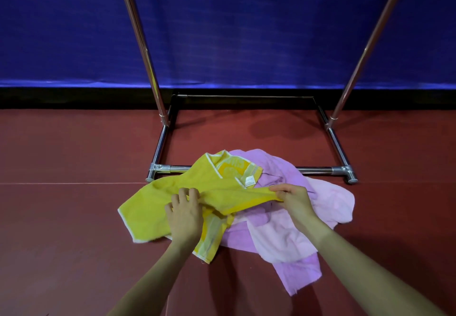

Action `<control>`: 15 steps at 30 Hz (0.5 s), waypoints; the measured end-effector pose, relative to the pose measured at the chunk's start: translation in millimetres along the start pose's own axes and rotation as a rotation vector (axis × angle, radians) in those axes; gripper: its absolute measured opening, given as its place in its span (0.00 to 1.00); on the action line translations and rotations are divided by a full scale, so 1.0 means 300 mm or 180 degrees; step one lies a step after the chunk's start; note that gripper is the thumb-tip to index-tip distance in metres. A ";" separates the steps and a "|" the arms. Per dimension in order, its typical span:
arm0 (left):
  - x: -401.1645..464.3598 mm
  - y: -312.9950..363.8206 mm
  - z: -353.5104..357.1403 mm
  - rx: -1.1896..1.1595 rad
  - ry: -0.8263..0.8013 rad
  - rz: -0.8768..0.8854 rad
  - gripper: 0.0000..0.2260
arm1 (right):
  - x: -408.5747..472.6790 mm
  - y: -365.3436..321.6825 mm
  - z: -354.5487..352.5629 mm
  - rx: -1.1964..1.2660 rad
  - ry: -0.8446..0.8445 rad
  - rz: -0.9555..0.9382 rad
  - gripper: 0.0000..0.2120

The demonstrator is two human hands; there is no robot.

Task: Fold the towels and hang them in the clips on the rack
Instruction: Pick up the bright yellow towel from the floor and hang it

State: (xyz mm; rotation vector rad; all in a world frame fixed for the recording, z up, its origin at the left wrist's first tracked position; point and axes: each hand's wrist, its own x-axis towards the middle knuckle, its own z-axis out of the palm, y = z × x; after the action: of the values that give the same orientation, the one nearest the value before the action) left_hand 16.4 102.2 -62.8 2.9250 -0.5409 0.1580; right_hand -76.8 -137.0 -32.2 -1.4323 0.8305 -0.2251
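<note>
The left hand (183,213) grips a bunched fold of the yellow towel (158,207); the right hand (293,199) pinches the same towel's stretched edge. It lies crumpled on the red floor (61,229), overlapping a pink towel (291,231) to its right. Beyond stands the metal rack (341,154).

Crumpled yellow towel (153,207) overlaps two rumpled pink towels (286,231) at the rack (246,169) base.

I can't see the top of the chrome tube rack (138,44); its clips are cut off above. Beyond my right hand (294,201), the small white label (249,181) is unreadable.
</note>
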 end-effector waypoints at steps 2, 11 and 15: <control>0.011 0.018 -0.010 0.0180 0.0021 0.0253 0.11 | 0.010 0.023 0.003 -0.0363 0.0175 -0.0122 0.16; -0.031 0.022 0.093 -0.0374 -0.0772 0.0107 0.17 | -0.035 0.078 0.014 -0.0570 0.0237 -0.0383 0.24; -0.061 0.034 0.096 -0.0157 -0.0863 -0.0299 0.21 | -0.060 0.101 0.012 -0.0933 0.0261 -0.0672 0.22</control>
State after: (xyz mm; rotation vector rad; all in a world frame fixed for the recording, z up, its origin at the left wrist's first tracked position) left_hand -2.2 94.1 -92.0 2.9326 -0.4347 -0.2635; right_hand -97.4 -118.2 -54.1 -1.7988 0.8017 -0.3346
